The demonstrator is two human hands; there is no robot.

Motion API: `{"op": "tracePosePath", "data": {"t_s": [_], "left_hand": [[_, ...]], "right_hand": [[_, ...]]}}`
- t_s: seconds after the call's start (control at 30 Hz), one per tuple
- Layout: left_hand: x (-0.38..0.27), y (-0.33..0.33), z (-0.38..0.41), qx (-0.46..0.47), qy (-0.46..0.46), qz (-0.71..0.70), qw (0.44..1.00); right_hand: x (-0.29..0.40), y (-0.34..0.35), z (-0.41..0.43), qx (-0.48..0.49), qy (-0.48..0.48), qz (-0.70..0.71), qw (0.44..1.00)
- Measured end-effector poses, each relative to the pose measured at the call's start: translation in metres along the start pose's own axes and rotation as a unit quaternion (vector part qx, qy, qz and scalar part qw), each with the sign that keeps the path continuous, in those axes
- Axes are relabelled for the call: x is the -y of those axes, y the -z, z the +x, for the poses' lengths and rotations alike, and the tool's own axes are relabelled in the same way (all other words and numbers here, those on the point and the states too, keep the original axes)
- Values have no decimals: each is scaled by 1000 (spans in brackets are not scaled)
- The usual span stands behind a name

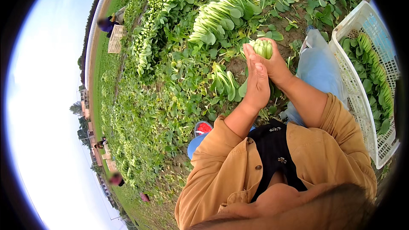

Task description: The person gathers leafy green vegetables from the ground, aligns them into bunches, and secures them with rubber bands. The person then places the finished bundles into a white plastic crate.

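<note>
My right hand [278, 62] is wrapped around a bunch of pale-stemmed leafy greens [264, 48], with the cut stem bases facing up. Against the near left side of the bunch lies my left hand [258, 84], its fingers straight and close together; whether it grips the stems is hidden. Just left of my hands, a few loose greens [225, 81] rest on the ground. Beyond them lies a long row of greens [220, 16], stems to the left and leaves to the right. Another long row [163, 0] runs farther off at the upper left.
A white plastic crate [354, 83] with greens inside stands at my right, beside a blue-covered leg [319, 67]. Near my left side is a shoe with red in it [203, 128]. Leafy plants cover much of the soil. A distant person [108, 25] is beside a crate [116, 39].
</note>
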State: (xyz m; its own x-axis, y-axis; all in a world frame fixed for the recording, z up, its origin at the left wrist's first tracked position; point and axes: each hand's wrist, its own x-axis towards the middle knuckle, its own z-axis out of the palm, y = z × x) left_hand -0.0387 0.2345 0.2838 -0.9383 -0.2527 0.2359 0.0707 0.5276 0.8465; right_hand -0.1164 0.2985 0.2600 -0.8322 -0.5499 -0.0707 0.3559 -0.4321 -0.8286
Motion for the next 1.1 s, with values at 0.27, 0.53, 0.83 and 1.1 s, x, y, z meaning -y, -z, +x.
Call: {"op": "tracePosePath", "data": {"t_s": [0.27, 0.53, 0.83, 1.1], "left_hand": [[-9, 15, -3, 97, 17, -290, 952], [283, 20, -63, -143, 385, -83, 908], [392, -45, 63, -112, 437, 15, 892], [390, -57, 115, -136, 483, 90, 860]], "right_hand": [[28, 41, 2, 14, -119, 86, 989], [41, 37, 2, 61, -50, -35, 996], [52, 25, 8, -71, -21, -93, 993], [61, 31, 17, -133, -51, -83, 986]]}}
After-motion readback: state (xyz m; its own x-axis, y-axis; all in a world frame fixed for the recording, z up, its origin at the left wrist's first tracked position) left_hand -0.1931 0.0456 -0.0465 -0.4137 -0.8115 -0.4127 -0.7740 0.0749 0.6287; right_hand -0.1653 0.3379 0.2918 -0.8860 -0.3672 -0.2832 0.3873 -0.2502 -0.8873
